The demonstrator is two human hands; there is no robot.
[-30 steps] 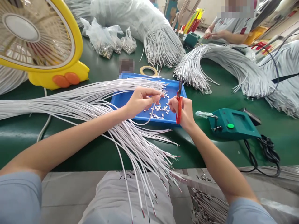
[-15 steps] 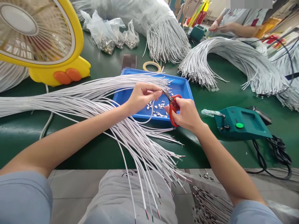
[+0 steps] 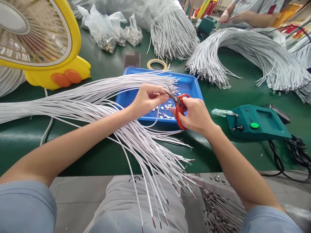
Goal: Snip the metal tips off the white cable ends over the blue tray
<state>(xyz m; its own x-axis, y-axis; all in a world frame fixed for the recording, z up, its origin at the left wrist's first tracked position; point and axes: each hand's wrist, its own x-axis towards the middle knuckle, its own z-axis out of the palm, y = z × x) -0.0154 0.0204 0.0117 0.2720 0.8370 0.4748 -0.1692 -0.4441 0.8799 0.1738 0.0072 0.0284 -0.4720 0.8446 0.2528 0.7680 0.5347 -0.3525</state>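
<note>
Above the blue tray (image 3: 198, 92), my left hand (image 3: 148, 98) pinches the end of a white cable (image 3: 157, 115) that loops down below the fingers. My right hand (image 3: 195, 113) grips red-handled scissors (image 3: 179, 111), fingers in the loops. Their blades are parted and point at my left fingertips, where the cable end is mostly hidden. Small metal pieces (image 3: 166, 106) lie in the tray. One bundle of white cables (image 3: 102, 85) reaches over the tray. Another bundle (image 3: 150, 155) fans out under my left forearm and hangs past the table edge, its tips showing coloured wires.
A yellow fan (image 3: 55, 72) stands at the left. Behind the tray are a tape roll (image 3: 157, 61), bags of metal parts (image 3: 108, 42) and cable bundles (image 3: 173, 32). At the right sits a green device (image 3: 259, 121) with a cord. Across the table a person's hands (image 3: 233, 16) show.
The scissor blades have opened wider at my left fingertips. My left hand keeps its pinch on the cable. The view has shifted slightly.
</note>
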